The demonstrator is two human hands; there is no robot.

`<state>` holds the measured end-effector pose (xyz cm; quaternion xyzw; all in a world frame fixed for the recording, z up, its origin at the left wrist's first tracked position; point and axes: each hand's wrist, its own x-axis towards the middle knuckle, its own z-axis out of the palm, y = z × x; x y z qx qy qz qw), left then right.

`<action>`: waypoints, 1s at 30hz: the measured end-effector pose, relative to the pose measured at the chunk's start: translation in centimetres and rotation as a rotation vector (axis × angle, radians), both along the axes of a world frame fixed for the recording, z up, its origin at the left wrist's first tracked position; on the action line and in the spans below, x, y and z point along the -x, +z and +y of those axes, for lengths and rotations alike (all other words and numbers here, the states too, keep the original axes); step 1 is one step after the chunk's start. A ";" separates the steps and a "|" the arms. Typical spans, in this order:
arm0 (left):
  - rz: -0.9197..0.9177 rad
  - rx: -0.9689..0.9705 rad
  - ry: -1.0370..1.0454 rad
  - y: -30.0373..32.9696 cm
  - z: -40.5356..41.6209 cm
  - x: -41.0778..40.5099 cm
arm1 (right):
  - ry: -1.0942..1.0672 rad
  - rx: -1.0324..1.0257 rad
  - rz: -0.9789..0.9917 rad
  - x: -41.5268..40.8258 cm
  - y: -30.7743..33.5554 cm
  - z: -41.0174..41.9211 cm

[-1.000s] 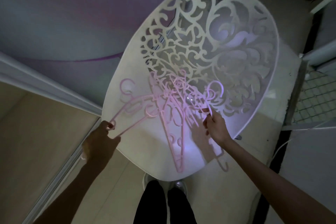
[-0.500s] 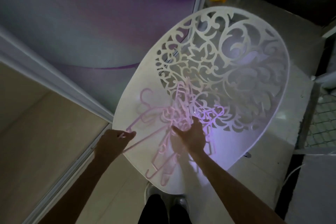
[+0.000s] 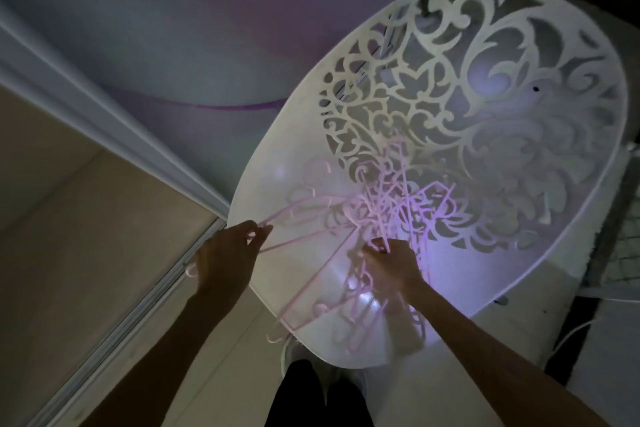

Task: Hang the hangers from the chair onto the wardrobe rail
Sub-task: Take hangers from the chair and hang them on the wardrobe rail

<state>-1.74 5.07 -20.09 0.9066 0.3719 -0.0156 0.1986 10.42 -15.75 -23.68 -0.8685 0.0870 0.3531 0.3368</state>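
Observation:
A tangle of several pink plastic hangers (image 3: pixel 384 208) lies on the seat of a white chair (image 3: pixel 277 191) with a cut-out scroll back. My left hand (image 3: pixel 227 255) pinches the corner of one pink hanger (image 3: pixel 298 215) at the seat's left edge. My right hand (image 3: pixel 389 262) grips the thin bars of other hangers in the middle of the pile. More hangers (image 3: pixel 349 319) hang over the seat's front edge below my right hand. The wardrobe rail is out of sight.
A sliding wardrobe door (image 3: pixel 173 28) with a purple curve and a pale frame (image 3: pixel 104 121) stands to the left. Its floor track (image 3: pixel 114 322) runs beside my left arm. My legs (image 3: pixel 318 395) stand at the chair's front. A white cable (image 3: pixel 575 326) lies on the floor, right.
The view has shifted left and closer. My right hand has closed round hanger bars in the pile and drawn toward me. My left hand keeps its hold on the hanger corner.

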 end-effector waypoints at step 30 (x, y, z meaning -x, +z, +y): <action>0.117 -0.180 -0.300 2.1 2.4 -12.7 | 0.658 0.179 0.107 -7.7 5.3 -2.2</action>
